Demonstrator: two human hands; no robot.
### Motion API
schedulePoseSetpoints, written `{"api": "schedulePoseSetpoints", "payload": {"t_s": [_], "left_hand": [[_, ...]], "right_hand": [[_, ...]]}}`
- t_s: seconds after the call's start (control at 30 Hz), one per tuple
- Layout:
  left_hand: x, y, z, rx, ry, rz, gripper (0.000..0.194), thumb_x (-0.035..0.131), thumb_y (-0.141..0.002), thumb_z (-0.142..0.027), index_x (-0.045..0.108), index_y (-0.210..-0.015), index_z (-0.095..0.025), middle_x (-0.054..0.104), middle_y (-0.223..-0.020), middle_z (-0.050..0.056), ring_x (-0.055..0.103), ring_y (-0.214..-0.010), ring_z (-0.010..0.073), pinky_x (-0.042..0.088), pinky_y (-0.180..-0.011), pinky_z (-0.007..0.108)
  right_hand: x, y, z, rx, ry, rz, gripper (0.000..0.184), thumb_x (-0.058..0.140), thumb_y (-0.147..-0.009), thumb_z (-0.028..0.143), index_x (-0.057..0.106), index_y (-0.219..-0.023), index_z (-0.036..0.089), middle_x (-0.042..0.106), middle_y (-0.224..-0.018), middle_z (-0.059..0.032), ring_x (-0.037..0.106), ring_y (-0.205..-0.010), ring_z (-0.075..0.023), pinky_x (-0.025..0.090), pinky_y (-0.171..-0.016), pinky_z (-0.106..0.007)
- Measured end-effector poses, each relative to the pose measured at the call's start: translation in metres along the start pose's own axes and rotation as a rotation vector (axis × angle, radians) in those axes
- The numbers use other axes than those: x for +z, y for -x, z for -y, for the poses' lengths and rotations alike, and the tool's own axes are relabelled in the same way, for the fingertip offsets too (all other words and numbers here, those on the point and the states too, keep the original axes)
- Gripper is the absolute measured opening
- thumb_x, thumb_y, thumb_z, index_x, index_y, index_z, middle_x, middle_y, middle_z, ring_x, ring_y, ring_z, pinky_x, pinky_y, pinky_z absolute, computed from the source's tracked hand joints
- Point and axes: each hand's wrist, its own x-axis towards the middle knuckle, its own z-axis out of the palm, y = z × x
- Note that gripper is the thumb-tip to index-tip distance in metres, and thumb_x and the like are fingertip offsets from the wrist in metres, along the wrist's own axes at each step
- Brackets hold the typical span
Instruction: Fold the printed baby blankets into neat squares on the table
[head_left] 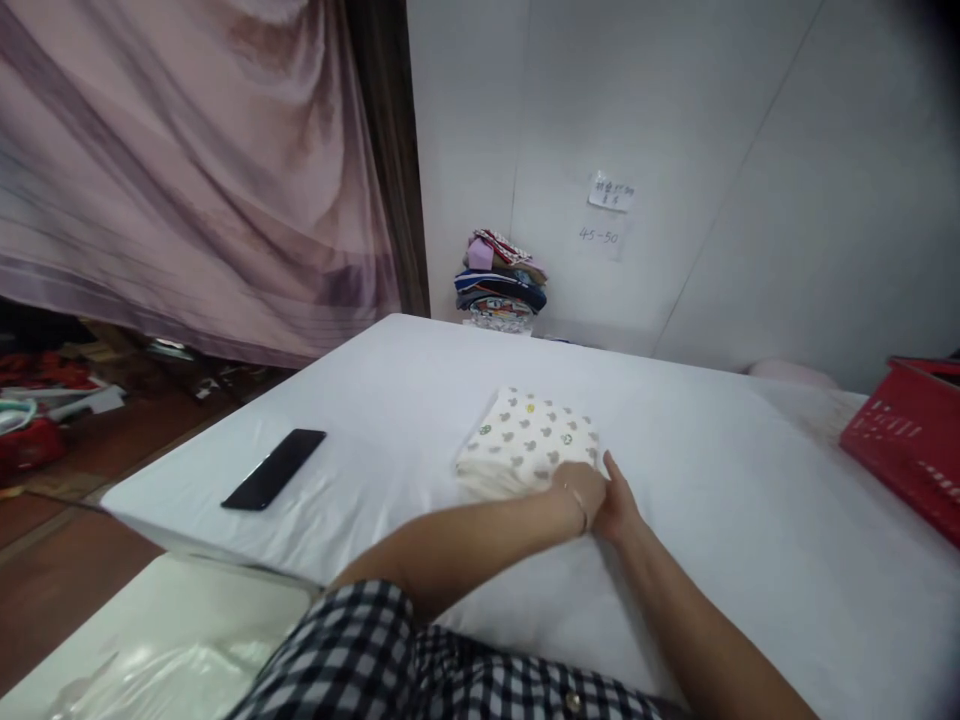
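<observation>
A folded white cloth with small grey, green and yellow printed figures lies on the white-covered table. My left hand, with a thin bracelet at the wrist, is closed on the near right corner of the cloth. Close beside it, my right hand is at the cloth's right edge with its thumb pointing up. The right hand's other fingers are mostly hidden behind the left hand, so their grip cannot be made out.
A black phone lies on the table to the left. A stack of folded fabrics stands by the wall at the back. At the right edge is a red plastic basket. A pinkish curtain hangs at the left.
</observation>
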Motion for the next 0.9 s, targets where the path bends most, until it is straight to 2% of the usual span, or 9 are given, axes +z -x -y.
{"api": "schedulePoseSetpoints", "payload": {"t_s": [0.07, 0.13, 0.3, 0.37, 0.43, 0.6, 0.7, 0.8, 0.9], "left_hand": [[0.027, 0.016, -0.005, -0.033, -0.040, -0.036, 0.024, 0.042, -0.081, -0.006, 0.060, -0.097, -0.005, 0.061, -0.094, 0.020, 0.060, -0.088, 0.0274, 0.046, -0.069, 0.037], [0.038, 0.030, -0.004, -0.042, -0.074, -0.088, 0.027, 0.039, -0.082, -0.007, 0.056, -0.103, -0.004, 0.059, -0.099, 0.020, 0.058, -0.090, 0.0276, 0.046, -0.071, 0.039], [0.038, 0.062, 0.019, 0.208, 0.021, -0.196, 0.041, 0.058, -0.077, -0.034, 0.049, -0.111, -0.012, 0.054, -0.116, 0.016, 0.054, -0.100, 0.0284, 0.047, -0.078, 0.041], [0.037, 0.076, 0.036, 0.342, 0.109, -0.237, 0.048, 0.058, -0.077, -0.037, 0.045, -0.118, -0.016, 0.051, -0.124, 0.013, 0.050, -0.110, 0.0258, 0.045, -0.087, 0.039], [0.037, 0.090, 0.060, 0.372, 0.184, -0.318, 0.047, 0.053, -0.081, -0.032, 0.041, -0.124, -0.018, 0.051, -0.127, 0.010, 0.049, -0.114, 0.0219, 0.043, -0.093, 0.037], [0.045, 0.117, 0.145, 0.048, 0.237, -0.571, 0.038, 0.045, -0.081, -0.015, 0.050, -0.118, -0.017, 0.056, -0.123, 0.010, 0.049, -0.116, 0.0206, 0.040, -0.098, 0.040], [0.054, 0.124, 0.185, -0.235, 0.349, -0.616, 0.037, 0.045, -0.076, -0.011, 0.057, -0.110, -0.018, 0.059, -0.118, 0.008, 0.055, -0.108, 0.0191, 0.046, -0.093, 0.037], [0.060, 0.124, 0.200, -0.442, 0.555, -0.550, 0.031, 0.048, -0.075, -0.016, 0.062, -0.102, -0.018, 0.066, -0.101, 0.005, 0.062, -0.086, 0.0165, 0.052, -0.079, 0.031], [0.063, 0.119, 0.198, -0.429, 0.703, -0.494, 0.026, 0.050, -0.075, -0.021, 0.066, -0.095, -0.020, 0.069, -0.089, 0.002, 0.063, -0.079, 0.0147, 0.051, -0.076, 0.027]], "right_hand": [[-0.010, 0.002, -0.007, 0.065, 0.011, 0.017, 0.040, 0.040, -0.086, 0.048, 0.061, -0.093, 0.015, 0.069, -0.087, -0.0103, 0.064, -0.091, -0.0236, 0.049, -0.082, -0.040], [-0.013, 0.004, -0.010, 0.083, 0.015, 0.032, 0.033, 0.045, -0.085, 0.043, 0.062, -0.090, 0.014, 0.069, -0.083, -0.0097, 0.065, -0.088, -0.0228, 0.050, -0.081, -0.038], [-0.001, 0.004, -0.008, 0.045, 0.049, -0.066, 0.021, 0.055, -0.077, 0.021, 0.060, -0.094, 0.011, 0.069, -0.082, -0.0099, 0.066, -0.081, -0.0226, 0.053, -0.075, -0.035], [0.001, 0.004, -0.007, -0.006, 0.071, -0.103, 0.026, 0.055, -0.074, 0.015, 0.059, -0.099, 0.011, 0.069, -0.085, -0.0102, 0.066, -0.082, -0.0232, 0.054, -0.073, -0.035], [-0.003, 0.006, -0.006, -0.079, 0.126, -0.115, 0.033, 0.056, -0.071, 0.015, 0.057, -0.104, 0.012, 0.069, -0.091, -0.0099, 0.065, -0.084, -0.0233, 0.054, -0.072, -0.036], [-0.029, 0.021, -0.006, -0.361, 0.533, -0.302, 0.065, 0.070, -0.066, 0.028, 0.044, -0.126, 0.023, 0.059, -0.118, -0.0096, 0.061, -0.095, -0.0244, 0.054, -0.073, -0.037], [-0.035, 0.034, -0.013, -0.701, 0.941, -0.412, 0.060, 0.067, -0.069, 0.035, 0.048, -0.125, 0.024, 0.047, -0.133, -0.0083, 0.050, -0.114, -0.0255, 0.048, -0.088, -0.041], [-0.024, 0.044, -0.027, -0.998, 1.313, -0.229, 0.035, 0.056, -0.078, 0.037, 0.060, -0.110, 0.022, 0.052, -0.126, -0.0080, 0.047, -0.117, -0.0252, 0.043, -0.094, -0.045], [-0.005, 0.044, -0.038, -1.132, 1.558, -0.001, 0.025, 0.052, -0.083, 0.034, 0.064, -0.101, 0.022, 0.062, -0.111, -0.0082, 0.052, -0.110, -0.0233, 0.044, -0.093, -0.044]]}}
